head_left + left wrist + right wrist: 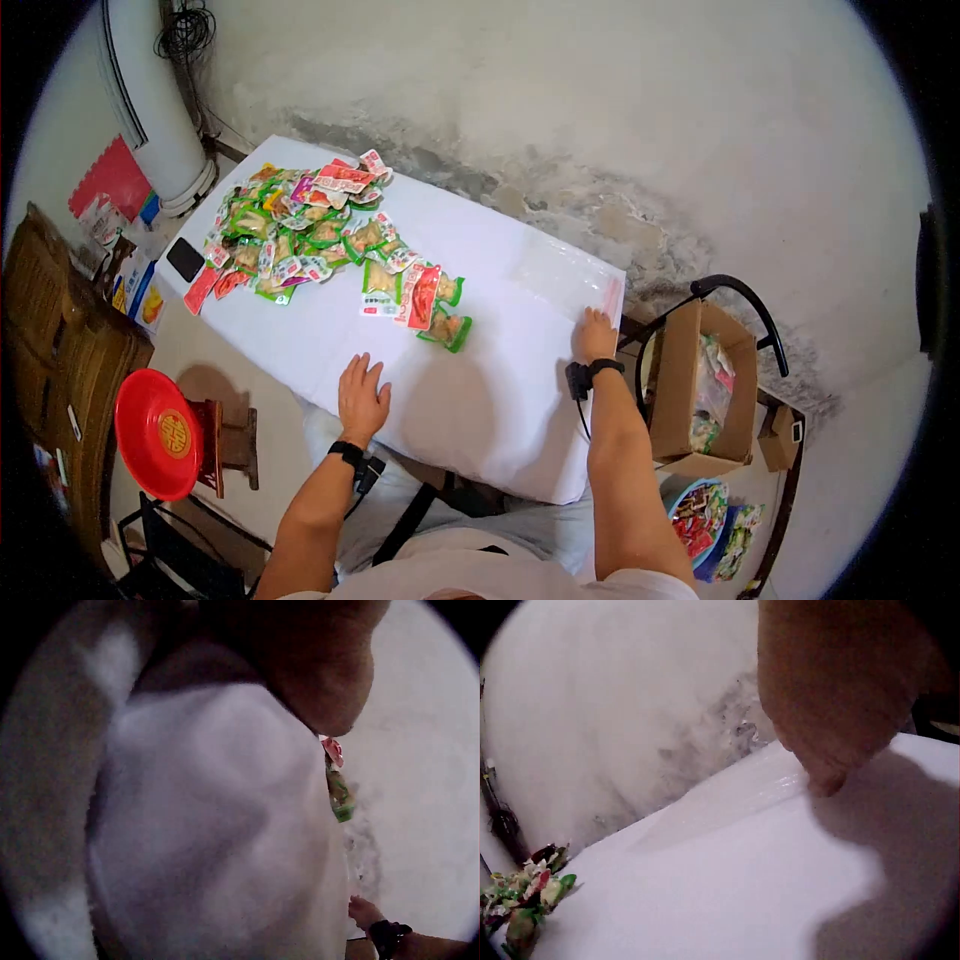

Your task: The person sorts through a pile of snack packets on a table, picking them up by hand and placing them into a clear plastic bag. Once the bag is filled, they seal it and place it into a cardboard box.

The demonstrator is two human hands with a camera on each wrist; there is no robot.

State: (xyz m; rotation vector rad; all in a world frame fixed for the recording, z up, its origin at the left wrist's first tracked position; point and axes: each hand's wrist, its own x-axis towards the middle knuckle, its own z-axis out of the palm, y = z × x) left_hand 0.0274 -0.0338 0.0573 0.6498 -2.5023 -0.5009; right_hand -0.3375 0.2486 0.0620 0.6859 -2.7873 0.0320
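A clear plastic bag (562, 275) with a reddish strip along one edge lies at the right end of the white-covered table (470, 400). At that edge my right hand (597, 335) holds the bag between bent fingers; the right wrist view shows the fingertips right on the clear bag (735, 795). My left hand (362, 400) is over the table's front edge, fingers spread and holding nothing. Beyond it are small snack packets, among them a green-edged packet (447, 328) and a red and white packet (420, 295). Several more form a large packet pile (290, 225).
A black phone (184, 260) lies at the table's left end. To the right stands an open cardboard box (735, 400) with packets inside, above a blue basin (716, 545) of colourful packets. A red basin (150, 470) sits on a wooden stool (238, 440) at left. A stained wall runs behind.
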